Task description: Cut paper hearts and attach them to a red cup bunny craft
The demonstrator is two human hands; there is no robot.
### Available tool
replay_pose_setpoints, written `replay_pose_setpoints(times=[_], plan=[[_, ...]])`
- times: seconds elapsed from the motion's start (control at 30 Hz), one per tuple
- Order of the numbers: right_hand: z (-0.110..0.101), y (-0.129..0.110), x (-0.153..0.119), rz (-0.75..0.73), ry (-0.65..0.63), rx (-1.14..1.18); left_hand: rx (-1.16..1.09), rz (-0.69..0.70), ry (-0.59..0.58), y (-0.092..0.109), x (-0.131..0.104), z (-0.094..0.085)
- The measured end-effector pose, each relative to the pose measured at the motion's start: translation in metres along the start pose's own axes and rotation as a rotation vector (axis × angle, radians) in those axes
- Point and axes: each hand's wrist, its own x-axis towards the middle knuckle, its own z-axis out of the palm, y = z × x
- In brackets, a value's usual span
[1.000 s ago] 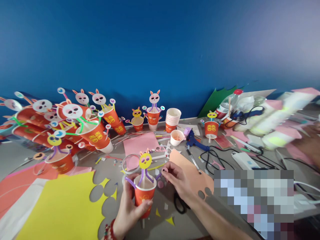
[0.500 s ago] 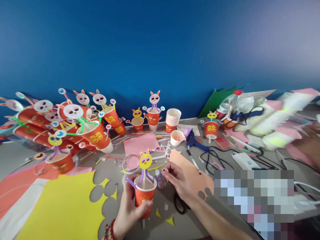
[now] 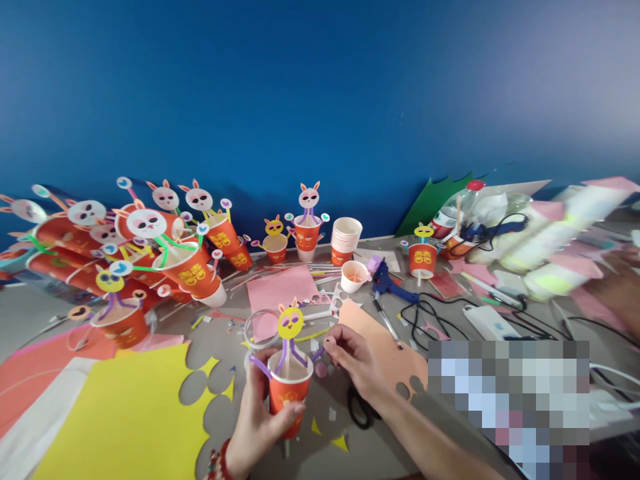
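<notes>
My left hand [image 3: 265, 417] is wrapped round a red paper cup [image 3: 290, 393] with a white rim. From the cup rises a yellow paper rabbit face [image 3: 291, 323] with pink ears, on bent purple strips. A purple arm [image 3: 261, 366] sticks out on the cup's left side. On its right side, my right hand [image 3: 353, 357] pinches a small round pink piece at the end of the other purple arm [image 3: 319, 353]; the fingertips partly hide it. A loose pink disc [image 3: 321, 369] lies just below those fingers.
Several finished rabbit cups [image 3: 190, 270] crowd the left. Yellow paper [image 3: 115, 407] with round cut-outs lies in front. A cup stack [image 3: 346, 240], a blue glue gun [image 3: 393, 287], a pen [image 3: 387, 323], black-handled scissors [image 3: 361, 408] and cables lie beyond. Another person's hand [image 3: 617, 287] shows at right.
Both my hands keep nearly the same hold and place. The cup has shifted very slightly left. The other person's hand at the far right has moved a little.
</notes>
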Motion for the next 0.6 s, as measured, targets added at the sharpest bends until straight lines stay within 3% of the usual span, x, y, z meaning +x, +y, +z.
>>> replay_pose_setpoints(times=[0.43,0.6], plan=[[-0.0025,0.0056,0.0006,-0.030,-0.001,-0.004,-0.004,0.019,0.014,0.0032,0.0004,0.0005],[-0.0070,0.0106,0.0000,-0.037,-0.063,0.037,-0.005,0.020,0.012,0.0012,0.0004,-0.0001]])
